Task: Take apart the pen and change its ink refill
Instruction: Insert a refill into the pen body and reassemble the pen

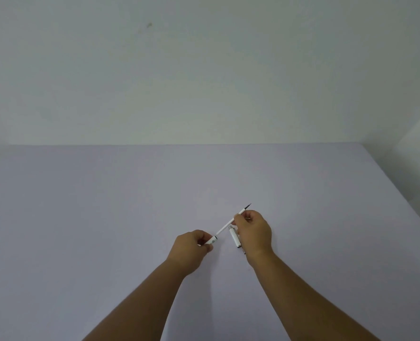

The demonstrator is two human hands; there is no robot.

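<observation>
1. Refill (225,227): thin white tube with a dark writing tip; held above the table, slanting from lower left up to upper right, tip at the upper right end. Its lower left end sits in the barrel.
2. Barrel (211,241): short white section with a dark rim at its mouth; mostly hidden, in line with the refill at its lower left end.
3. Cap (235,237): white cylinder with a metallic end and clip; just right of the refill, tilted near upright.
</observation>
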